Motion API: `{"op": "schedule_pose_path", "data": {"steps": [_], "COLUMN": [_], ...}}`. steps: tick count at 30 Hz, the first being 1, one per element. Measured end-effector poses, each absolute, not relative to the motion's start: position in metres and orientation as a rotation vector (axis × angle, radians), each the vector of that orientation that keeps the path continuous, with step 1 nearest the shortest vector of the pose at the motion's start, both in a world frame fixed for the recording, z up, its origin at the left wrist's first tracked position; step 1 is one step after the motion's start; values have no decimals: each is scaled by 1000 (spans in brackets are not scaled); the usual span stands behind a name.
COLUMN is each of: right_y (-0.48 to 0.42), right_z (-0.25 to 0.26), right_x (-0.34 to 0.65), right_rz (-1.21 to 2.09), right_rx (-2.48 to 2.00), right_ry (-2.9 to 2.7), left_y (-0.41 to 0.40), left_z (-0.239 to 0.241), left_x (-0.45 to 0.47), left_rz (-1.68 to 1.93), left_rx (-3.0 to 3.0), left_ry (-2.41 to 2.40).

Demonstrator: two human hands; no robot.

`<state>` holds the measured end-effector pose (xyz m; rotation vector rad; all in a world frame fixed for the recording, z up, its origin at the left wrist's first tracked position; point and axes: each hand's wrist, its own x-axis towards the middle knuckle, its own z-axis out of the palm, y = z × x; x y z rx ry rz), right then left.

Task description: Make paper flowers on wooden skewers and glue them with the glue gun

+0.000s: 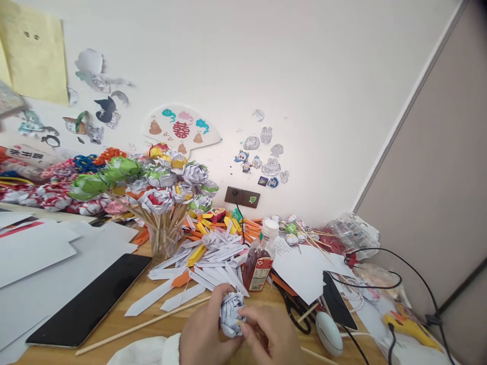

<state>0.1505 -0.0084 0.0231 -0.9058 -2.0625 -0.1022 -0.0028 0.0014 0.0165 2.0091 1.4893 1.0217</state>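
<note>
A white folded-paper flower is held up at the bottom centre, just above the wooden table. My left hand wraps round its left side, thumb and fingers closed on it. The fingertips of my right hand pinch at the flower's right edge, where a small yellowish bit shows between them. Behind my hands lie many folded paper strips, mostly white with some orange and yellow. A wooden stick lies to the left of my left hand.
A bottle of red-brown liquid stands behind my hands. At left are a jar of paper flowers, a black tablet and white sheets. To the right lie scissors, a white mouse, a phone and a yellow glue gun.
</note>
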Motion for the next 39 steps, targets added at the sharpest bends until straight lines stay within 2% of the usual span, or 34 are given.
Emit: {"op": "schedule_pose_path", "data": {"steps": [10, 20, 29, 33, 36, 39], "right_y": [-8, -5, -3, -5, -8, -11], "right_z": [30, 24, 16, 20, 30, 34], "right_x": [144, 148, 153, 146, 142, 144], "right_rz": [-270, -224, -401, -604, -756, -655], "right_rx": [-830, -765, -810, -866, -747, -727], "right_ry": [-2006, -2072, -2104, -2032, -1987, -1966], "left_y": [-2, 1, -1, -1, 0, 0], "left_z": [18, 22, 21, 20, 18, 15], "left_x": [-1, -2, -1, -1, -2, -2], "left_rz": [1056, 970, 1026, 1043, 1075, 1143], "left_rx": [2074, 2048, 2051, 2045, 2019, 2009], "left_ry": [1520, 1585, 1598, 1598, 1581, 1524]}}
